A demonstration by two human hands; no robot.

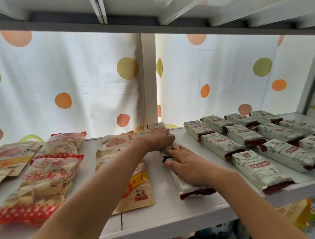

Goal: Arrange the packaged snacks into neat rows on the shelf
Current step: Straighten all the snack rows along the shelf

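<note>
Both hands, left hand (162, 138) and right hand (186, 163), press flat on a mid-shelf column of green snack bars (183, 182); squaring it with neighbouring rows comes next

Head camera looks forward, close above the white shelf (165, 214).

Pale green snack bars (262, 167) at 3 o'clock, red-and-white dotted bags (35, 187) at 9, white curtain (57, 82) with orange-green dots at 12
</note>
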